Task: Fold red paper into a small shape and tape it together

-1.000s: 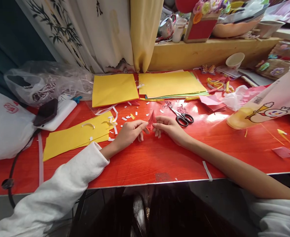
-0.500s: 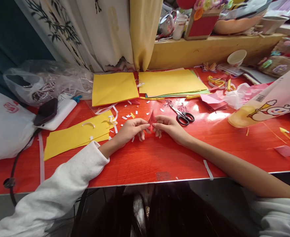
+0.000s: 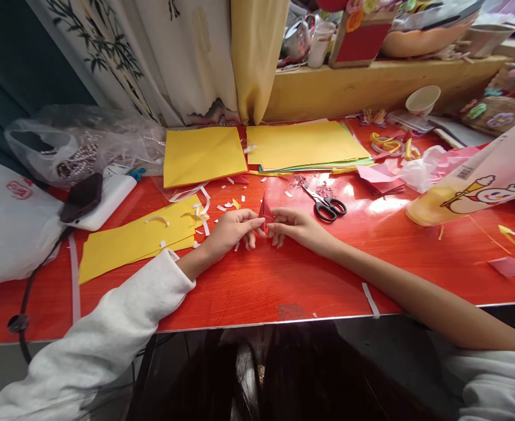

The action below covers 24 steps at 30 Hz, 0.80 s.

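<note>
Left hand (image 3: 234, 231) grip: thumb and fingers pinching folded red paper (image 3: 264, 208) low on its left side. Paper is narrow, creased, point up, between both hands over the table (image 3: 249, 289). Right hand (image 3: 296, 228) grip: fingers curled at its right edge; can't tell if pinching.

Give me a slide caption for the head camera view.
Left hand pinches folded red paper, right hand close beside it, above a red table with black-handled scissors.
</note>
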Each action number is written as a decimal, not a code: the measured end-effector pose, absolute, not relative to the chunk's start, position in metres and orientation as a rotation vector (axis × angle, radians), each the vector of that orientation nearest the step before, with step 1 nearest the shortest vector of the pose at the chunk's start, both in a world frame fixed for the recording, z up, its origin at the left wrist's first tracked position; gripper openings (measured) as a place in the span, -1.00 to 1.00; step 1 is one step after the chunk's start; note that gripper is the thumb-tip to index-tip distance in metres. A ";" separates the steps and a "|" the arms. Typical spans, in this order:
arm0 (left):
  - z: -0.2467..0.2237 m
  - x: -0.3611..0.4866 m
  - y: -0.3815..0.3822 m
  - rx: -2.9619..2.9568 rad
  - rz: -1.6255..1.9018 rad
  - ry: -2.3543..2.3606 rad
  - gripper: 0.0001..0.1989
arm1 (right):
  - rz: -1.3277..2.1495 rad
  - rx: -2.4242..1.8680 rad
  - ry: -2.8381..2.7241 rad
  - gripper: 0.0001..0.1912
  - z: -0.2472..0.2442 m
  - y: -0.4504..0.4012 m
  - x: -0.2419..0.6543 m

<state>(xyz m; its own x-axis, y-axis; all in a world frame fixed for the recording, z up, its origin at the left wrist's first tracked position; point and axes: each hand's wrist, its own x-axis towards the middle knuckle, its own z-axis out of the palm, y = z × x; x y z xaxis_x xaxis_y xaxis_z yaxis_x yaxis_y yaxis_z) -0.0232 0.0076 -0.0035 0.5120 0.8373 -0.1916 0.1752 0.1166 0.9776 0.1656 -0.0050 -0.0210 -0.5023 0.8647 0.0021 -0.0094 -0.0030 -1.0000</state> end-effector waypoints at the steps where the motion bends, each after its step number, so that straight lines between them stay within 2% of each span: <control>1: -0.003 -0.023 0.008 1.398 0.613 0.963 -0.80 | 1.599 -0.905 -1.572 -0.78 -0.020 -0.005 0.165; 10: -0.002 -0.018 0.004 1.422 0.602 0.974 -0.81 | 1.595 -1.004 -1.300 -0.77 -0.014 -0.006 0.165; 16: -0.010 -0.022 0.006 1.441 0.755 0.944 -0.77 | 1.670 -1.027 -1.391 -0.73 -0.013 -0.006 0.164; 21: -0.007 -0.025 0.006 1.503 0.755 1.022 -0.73 | 1.474 -1.025 -1.382 -0.74 -0.018 -0.009 0.165; 24: -0.005 -0.025 0.005 1.513 0.770 1.029 -0.76 | 1.308 -1.017 -1.523 -0.83 -0.019 -0.013 0.164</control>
